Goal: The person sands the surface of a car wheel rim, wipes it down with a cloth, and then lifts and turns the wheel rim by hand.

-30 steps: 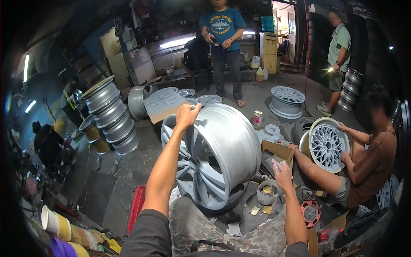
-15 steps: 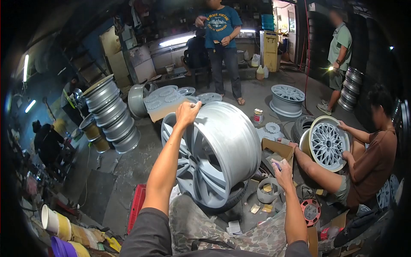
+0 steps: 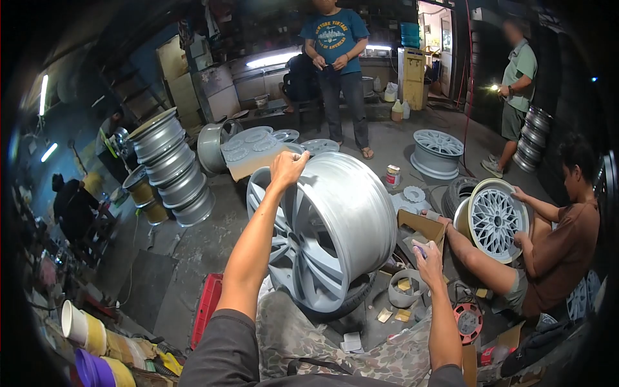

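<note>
The silver wheel rim [image 3: 354, 219] stands on a tire [image 3: 363, 292]; above the tire, the left hand [image 3: 288, 169] clasps the rim's edge; right of the tire, the right hand [image 3: 429, 263] pinches a small purple object [image 3: 422, 251].

Blue-shirted person [image 3: 333, 42], hands [image 3: 320, 62] now both low, green-shirted person [image 3: 521, 64], light [image 3: 495, 88] held higher

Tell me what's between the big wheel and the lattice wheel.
In the head view, an open cardboard box and the seated person's foot lie between the big wheel and the lattice wheel.
</note>
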A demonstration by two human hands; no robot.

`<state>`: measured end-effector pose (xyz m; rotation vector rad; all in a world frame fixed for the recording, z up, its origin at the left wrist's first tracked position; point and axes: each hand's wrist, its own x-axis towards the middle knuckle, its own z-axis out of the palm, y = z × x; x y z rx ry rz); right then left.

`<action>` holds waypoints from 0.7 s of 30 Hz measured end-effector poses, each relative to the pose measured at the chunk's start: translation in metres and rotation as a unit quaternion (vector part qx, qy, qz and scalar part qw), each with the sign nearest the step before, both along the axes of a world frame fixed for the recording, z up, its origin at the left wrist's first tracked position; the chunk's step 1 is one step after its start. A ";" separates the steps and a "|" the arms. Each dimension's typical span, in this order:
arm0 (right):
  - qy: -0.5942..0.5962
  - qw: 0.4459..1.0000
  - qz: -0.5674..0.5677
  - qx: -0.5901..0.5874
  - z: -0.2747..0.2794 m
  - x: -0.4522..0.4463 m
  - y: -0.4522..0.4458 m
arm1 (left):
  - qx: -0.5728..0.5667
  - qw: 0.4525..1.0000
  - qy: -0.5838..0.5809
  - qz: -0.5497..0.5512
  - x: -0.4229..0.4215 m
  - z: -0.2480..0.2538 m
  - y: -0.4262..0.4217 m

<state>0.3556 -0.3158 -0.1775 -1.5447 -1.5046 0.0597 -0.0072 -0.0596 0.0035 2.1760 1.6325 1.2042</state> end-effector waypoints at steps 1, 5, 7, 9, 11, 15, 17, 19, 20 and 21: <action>-0.006 1.000 0.000 0.001 0.000 0.001 0.000 | 0.001 1.000 -0.001 0.001 0.000 0.000 0.000; -0.007 1.000 0.000 0.001 -0.002 0.001 0.000 | 0.000 1.000 0.001 0.000 0.001 0.001 -0.003; -0.002 1.000 0.000 0.000 -0.004 0.003 0.001 | -0.008 1.000 -0.003 0.007 0.001 0.001 -0.002; 0.001 1.000 -0.005 -0.007 -0.004 0.001 0.001 | -0.011 1.000 0.003 0.009 0.001 0.001 -0.002; 0.002 1.000 -0.010 -0.009 -0.002 0.001 0.002 | -0.009 1.000 0.006 0.010 0.001 0.003 -0.001; -0.005 1.000 -0.006 0.000 0.000 0.000 0.002 | 0.003 1.000 0.009 0.002 0.000 0.002 0.001; -0.007 1.000 -0.010 -0.010 -0.001 0.000 0.001 | -0.007 1.000 0.008 0.003 0.000 0.000 0.002; 0.000 1.000 -0.013 -0.007 -0.002 0.000 0.001 | -0.018 1.000 0.007 0.010 0.001 0.001 0.000; -0.001 1.000 -0.013 -0.004 0.000 0.000 0.002 | -0.015 1.000 0.005 0.010 0.001 0.003 0.000; -0.002 1.000 -0.013 -0.007 0.001 -0.002 0.001 | -0.012 1.000 0.008 0.006 0.000 0.002 0.000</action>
